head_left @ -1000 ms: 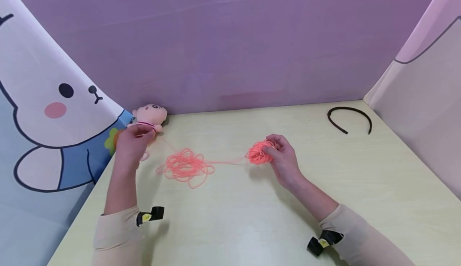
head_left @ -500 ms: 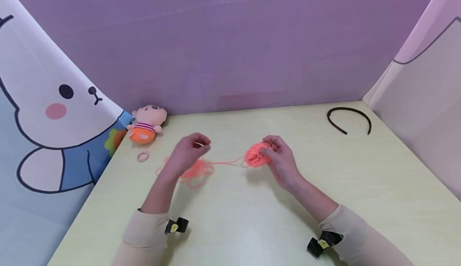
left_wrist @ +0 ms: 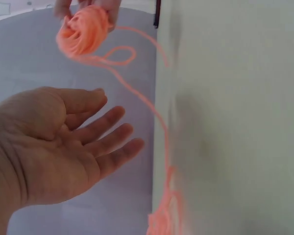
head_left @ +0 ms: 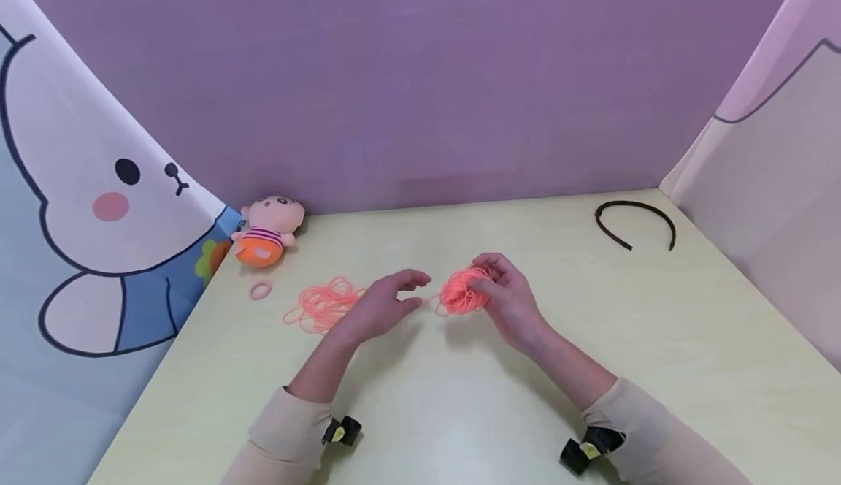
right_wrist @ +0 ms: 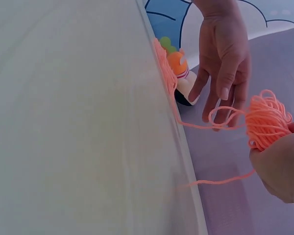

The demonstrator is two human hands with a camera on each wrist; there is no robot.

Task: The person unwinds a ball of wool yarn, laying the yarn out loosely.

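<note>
My right hand (head_left: 515, 302) pinches a ball of coral yarn (head_left: 462, 292) above the table, thumb on the near side and fingers behind. A loose strand (left_wrist: 159, 120) runs from the ball down to a tangled heap of the same yarn (head_left: 320, 305) on the table. In the head view my left hand (head_left: 384, 304) is just left of the ball and overlaps part of the heap. Its fingers are extended and apart from the thumb, and the left wrist view shows the palm bare. A second yarn end (right_wrist: 218, 182) hangs from the ball in the right wrist view.
A plush doll (head_left: 268, 231) with a striped top and orange bottom lies at the table's back left corner. Near it is a small pink ring (head_left: 260, 291). A dark headband (head_left: 635, 215) lies at the back right. Purple cloth (head_left: 420, 90) stands behind the table (head_left: 525, 412).
My left hand has come from beside the doll, rightward across the yarn heap, to the ball, and its fingers have spread. The right hand with the yarn ball has shifted slightly left.
</note>
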